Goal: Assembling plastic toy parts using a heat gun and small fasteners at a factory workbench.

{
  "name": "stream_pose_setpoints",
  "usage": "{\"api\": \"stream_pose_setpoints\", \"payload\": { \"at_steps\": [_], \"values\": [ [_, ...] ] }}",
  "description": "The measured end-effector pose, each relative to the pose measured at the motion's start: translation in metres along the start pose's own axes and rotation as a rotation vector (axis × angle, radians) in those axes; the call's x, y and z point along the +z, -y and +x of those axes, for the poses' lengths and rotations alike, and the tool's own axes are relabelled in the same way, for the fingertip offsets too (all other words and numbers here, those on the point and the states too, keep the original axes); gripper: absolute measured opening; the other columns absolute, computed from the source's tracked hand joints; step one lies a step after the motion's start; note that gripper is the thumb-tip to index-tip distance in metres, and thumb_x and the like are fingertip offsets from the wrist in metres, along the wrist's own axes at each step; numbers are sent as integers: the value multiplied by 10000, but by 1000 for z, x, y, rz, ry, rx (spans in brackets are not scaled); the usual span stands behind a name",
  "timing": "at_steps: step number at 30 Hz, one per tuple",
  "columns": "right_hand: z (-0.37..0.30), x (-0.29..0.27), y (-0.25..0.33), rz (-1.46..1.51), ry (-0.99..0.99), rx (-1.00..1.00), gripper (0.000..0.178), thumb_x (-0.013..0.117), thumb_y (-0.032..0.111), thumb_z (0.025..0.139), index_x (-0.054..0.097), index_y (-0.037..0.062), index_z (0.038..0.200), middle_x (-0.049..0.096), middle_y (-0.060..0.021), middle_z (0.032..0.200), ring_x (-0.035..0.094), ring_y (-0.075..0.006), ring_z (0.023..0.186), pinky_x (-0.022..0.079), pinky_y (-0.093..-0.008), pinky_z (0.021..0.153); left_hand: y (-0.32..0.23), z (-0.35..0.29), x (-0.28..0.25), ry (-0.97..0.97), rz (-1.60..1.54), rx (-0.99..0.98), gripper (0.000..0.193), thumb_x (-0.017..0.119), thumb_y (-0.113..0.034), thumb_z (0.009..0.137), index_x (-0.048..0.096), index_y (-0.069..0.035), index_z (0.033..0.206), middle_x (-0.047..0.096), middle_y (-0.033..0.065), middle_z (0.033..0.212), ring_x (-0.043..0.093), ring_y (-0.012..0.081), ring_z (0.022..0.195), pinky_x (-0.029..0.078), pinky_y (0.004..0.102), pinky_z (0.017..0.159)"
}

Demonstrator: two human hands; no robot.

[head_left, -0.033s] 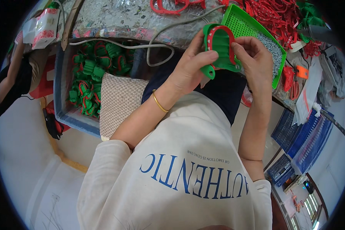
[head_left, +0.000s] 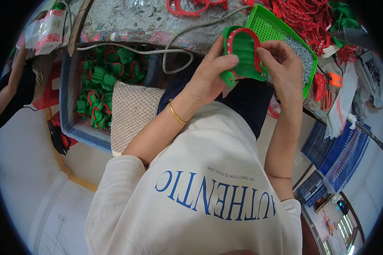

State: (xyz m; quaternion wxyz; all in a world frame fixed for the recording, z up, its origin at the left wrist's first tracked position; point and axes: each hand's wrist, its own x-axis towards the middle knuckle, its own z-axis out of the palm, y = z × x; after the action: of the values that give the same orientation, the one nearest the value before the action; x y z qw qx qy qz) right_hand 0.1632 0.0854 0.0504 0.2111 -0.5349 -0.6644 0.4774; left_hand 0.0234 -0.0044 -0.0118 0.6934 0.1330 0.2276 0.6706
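Observation:
Held above my lap is a green plastic jaw-shaped shell (head_left: pixel 245 59) with ridges inside. A red curved strip (head_left: pixel 245 31) with small white teeth runs along its inner rim. My left hand (head_left: pixel 206 76) is closed round the shell's left side, its thumb pressed near the edge and its other fingers mostly hidden behind. At the right edge, the thumb and fingers of my right hand (head_left: pixel 283 66) pinch the red strip against the shell. A green tab with a hole (head_left: pixel 228 78) sticks out below my left thumb.
A grey-blue crate (head_left: pixel 66 112) of green-and-red pieces stands left, beside a checked cushion (head_left: pixel 134 110). On the worktable (head_left: pixel 127 21) lie a grey cable (head_left: pixel 177 68), a green tray (head_left: pixel 259 26) of small metal parts and piled red strips (head_left: pixel 300 17). Another person (head_left: pixel 23 85) is far left.
The shell has tilted slightly so its inside shows more. My left thumb has shifted a little left, off the inside of the shell. My right hand has hardly moved.

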Motion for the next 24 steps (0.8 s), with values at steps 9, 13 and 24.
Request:
{"api": "stream_pose_setpoints", "payload": {
  "at_steps": [9, 13, 24],
  "values": [
    [-5, -10, -1, 334, 166, 11, 269, 699, 71, 857, 584, -1, 1089, 624, -31, 935, 594, -90, 830, 488, -235, 775, 10, 6, -19, 155, -527, -264, 690, 590, -418, 875, 397, 15, 1375, 501, 223, 1334, 500, 375, 1247, 441, 533, 1027],
    [-5, -21, -10, 177, -595, -544, 261, 695, 85, 877, 562, 3, 1087, 603, -49, 959, 580, -106, 869, 493, -243, 797, 9, 9, -16, 209, -555, -286, 738, 596, -433, 870, 365, 24, 1401, 461, 277, 1360, 477, 411, 1263, 421, 526, 1051],
    [75, -177, 34, 168, -713, -834, 493, 656, 107, 880, 426, -118, 1253, 639, -192, 1081, 623, -242, 964, 479, -318, 928, 16, 3, 17, 214, -309, -384, 769, 596, -507, 872, 385, 10, 1399, 505, 269, 1324, 520, 358, 1234, 440, 488, 1030]
  ]
}}
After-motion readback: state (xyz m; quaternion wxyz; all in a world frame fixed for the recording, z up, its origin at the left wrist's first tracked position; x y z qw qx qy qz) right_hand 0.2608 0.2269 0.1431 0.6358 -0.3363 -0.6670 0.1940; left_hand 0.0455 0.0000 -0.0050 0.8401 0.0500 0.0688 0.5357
